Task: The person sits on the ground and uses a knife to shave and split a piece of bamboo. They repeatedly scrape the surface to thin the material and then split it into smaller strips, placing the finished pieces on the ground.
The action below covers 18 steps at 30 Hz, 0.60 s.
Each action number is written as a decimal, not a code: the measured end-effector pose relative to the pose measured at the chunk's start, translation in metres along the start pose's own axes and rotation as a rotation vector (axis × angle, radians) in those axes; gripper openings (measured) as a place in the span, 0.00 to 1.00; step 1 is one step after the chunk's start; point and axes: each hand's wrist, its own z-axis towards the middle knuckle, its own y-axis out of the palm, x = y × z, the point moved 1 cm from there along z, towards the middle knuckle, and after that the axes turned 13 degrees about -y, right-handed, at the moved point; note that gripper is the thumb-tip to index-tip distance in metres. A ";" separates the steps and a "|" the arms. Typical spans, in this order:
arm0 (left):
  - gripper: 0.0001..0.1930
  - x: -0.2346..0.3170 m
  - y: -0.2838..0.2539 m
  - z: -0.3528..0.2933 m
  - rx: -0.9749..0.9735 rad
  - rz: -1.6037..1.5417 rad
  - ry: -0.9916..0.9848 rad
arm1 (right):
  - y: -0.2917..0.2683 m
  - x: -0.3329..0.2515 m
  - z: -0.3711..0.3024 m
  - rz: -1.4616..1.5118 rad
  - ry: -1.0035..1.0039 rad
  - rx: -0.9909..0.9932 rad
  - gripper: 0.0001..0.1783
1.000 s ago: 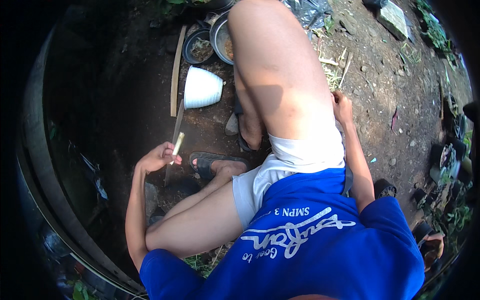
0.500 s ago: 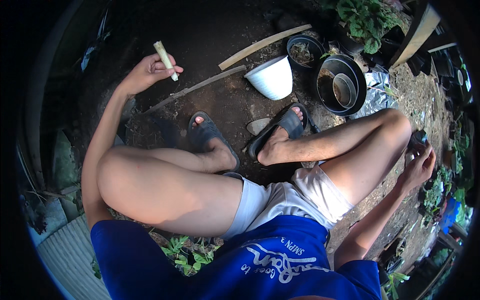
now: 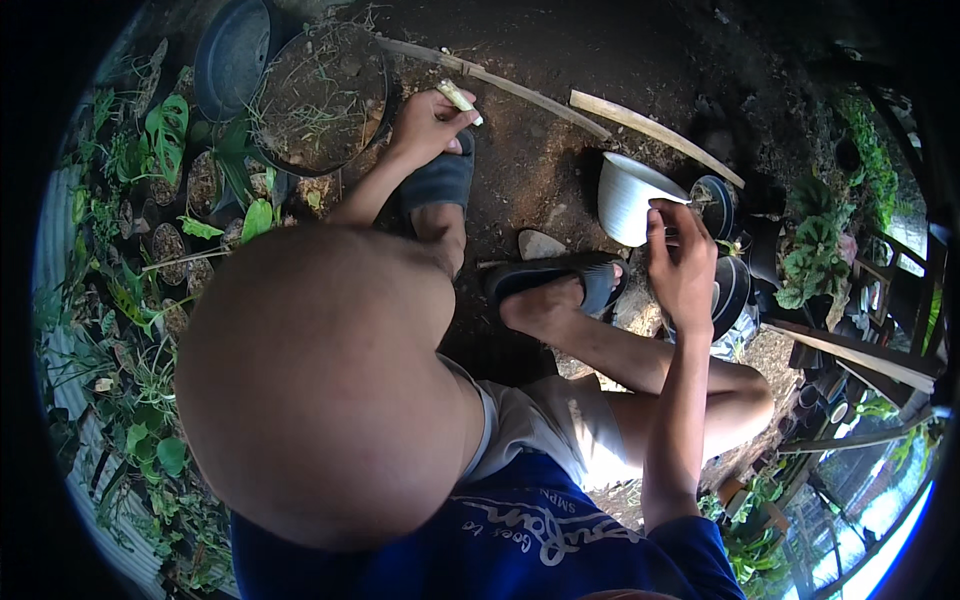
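Note:
My left hand is closed round a short, pale stick that looks like a cut piece of stem. It is above the toe of my left sandal. My right hand is at the right side of a white plant pot, which leans with its mouth toward the upper right. Its fingers are bent over the rim and the thumb is against the outer wall. Part of the rim is hidden behind the fingers.
A wide container of soil and weeds stands at the upper left beside a dark basin. Two wooden strips lie across the dirt. Nested black pots sit behind my right wrist. A stone lies between my sandals.
My right hand has come from beside my right knee to the white pot's rim. The left hand, stick still held, is now over my left sandal. The view has swung left.

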 end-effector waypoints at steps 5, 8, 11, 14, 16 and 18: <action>0.13 -0.022 0.001 0.041 0.188 0.087 0.108 | 0.113 0.022 0.059 -0.075 -0.146 -0.105 0.09; 0.14 -0.031 0.020 0.063 0.242 0.155 0.225 | 0.164 0.046 0.102 -0.177 -0.189 -0.145 0.10; 0.18 -0.035 0.035 0.083 0.229 0.336 0.093 | 0.202 0.071 0.146 -0.245 -0.236 -0.157 0.09; 0.14 -0.032 0.046 0.097 0.179 0.414 -0.019 | 0.230 0.090 0.173 -0.303 -0.270 -0.205 0.11; 0.13 -0.029 0.052 0.101 0.291 0.254 0.166 | 0.245 0.099 0.181 -0.341 -0.257 -0.224 0.12; 0.09 -0.029 0.056 0.104 0.334 0.168 0.285 | 0.253 0.106 0.185 -0.334 -0.237 -0.237 0.11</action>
